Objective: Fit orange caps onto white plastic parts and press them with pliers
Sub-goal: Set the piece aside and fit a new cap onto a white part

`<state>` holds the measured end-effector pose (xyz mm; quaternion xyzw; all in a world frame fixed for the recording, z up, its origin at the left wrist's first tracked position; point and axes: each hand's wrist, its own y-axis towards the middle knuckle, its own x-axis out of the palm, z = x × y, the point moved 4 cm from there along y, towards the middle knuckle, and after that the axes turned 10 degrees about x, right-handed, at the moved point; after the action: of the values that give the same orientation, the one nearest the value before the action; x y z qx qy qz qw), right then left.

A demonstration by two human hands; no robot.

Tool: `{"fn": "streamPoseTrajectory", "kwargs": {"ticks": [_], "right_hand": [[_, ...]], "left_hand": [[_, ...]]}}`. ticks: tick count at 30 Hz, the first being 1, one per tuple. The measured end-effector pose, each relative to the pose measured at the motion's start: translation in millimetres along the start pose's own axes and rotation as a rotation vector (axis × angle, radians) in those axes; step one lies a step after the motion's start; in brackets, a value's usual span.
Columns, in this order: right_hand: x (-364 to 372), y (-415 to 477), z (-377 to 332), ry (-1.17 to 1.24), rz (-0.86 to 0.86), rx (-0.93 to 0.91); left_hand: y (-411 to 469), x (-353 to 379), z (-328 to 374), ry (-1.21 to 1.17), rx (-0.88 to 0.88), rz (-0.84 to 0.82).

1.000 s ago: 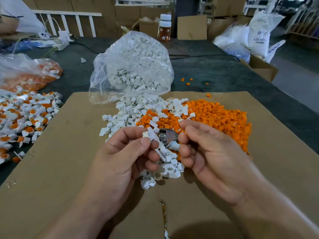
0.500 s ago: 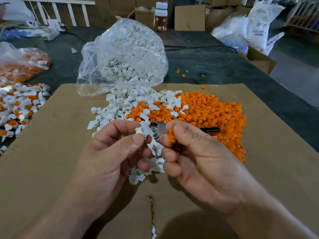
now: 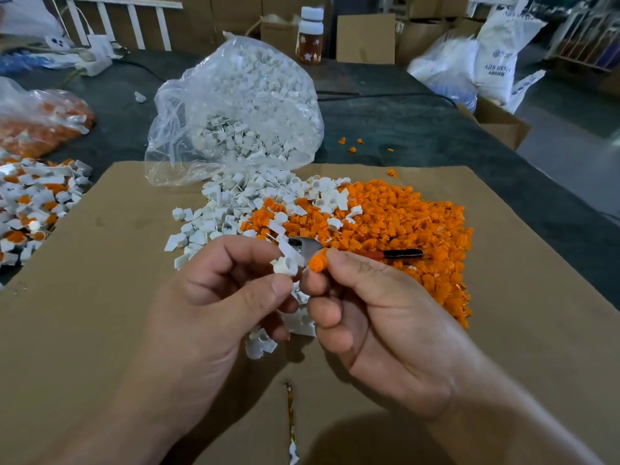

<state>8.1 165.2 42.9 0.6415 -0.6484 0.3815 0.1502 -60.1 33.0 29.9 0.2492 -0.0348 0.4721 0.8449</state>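
A white part point(image 3: 285, 266) is pinched by the left hand point(image 3: 214, 307) above the cardboard sheet point(image 3: 100, 297). Just beside it, an orange cap point(image 3: 318, 261) is pinched by the right hand point(image 3: 379, 317). Pliers point(image 3: 399, 254) are seen behind.

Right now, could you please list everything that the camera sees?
white part: one, white, held at centre
orange cap: one, orange, held just right of it
pliers: one, metal with red-black handle, behind the held parts
cardboard: one sheet, brown, under the piles
orange caps pile: many, orange, right side of the sheet
white parts pile: many, white, left of the orange caps pile
clear bag: one, full of white parts, behind the piles
capped parts: many, white-orange, far left
orange-filled bag: one, clear, far left rear
bottle: one, brown with white cap, rear
left hand: one, pinches the white part
right hand: one, pinches the orange cap
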Motion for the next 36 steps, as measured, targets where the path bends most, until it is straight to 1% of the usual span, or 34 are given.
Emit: {"fn": "streamPoseTrajectory", "kwargs": {"ticks": [6,8,10,13,16,18,19,21,23,25,27,32,36], "right_hand": [[1,-2,-2,-0.102,-0.003,-0.114],[1,-4,-3,-0.17,0.036,-0.171],[-1,-6,-4,-0.339,0.141,-0.263],[-1,-14,-5,-0.753,0.333,-0.451],[4,-21,-6,-1.064,0.456,-0.641],[7,-22,-7,-1.197,0.496,-0.713],[8,-22,-7,-1.242,0.507,-0.733],[12,-23,-10,-1.346,0.51,-0.797],[18,-24,-10,-1.443,0.474,-0.874],[21,-24,-9,-1.518,0.43,-0.914],[21,-23,-8,-1.548,0.433,-0.909],[20,-23,-6,-1.562,0.518,-0.918],[19,-22,-6,-1.569,0.547,-0.895]], "left_hand": [[-1,4,1,0.057,0.03,-0.018],[-1,6,3,0.069,0.05,-0.034],[-1,6,4,0.084,0.064,-0.038],[-2,6,3,0.169,0.098,-0.039],[-4,9,5,0.277,0.149,-0.089],[-5,10,6,0.343,0.154,-0.102],[-6,10,7,0.337,0.148,-0.098],[-7,11,7,0.269,0.128,-0.092],[-6,11,7,0.178,0.076,-0.073],[-5,9,5,0.12,0.005,-0.047],[-5,8,2,0.136,-0.029,-0.035],[-6,13,6,0.203,0.035,-0.029],[-7,12,4,0.197,0.013,-0.016]]}}
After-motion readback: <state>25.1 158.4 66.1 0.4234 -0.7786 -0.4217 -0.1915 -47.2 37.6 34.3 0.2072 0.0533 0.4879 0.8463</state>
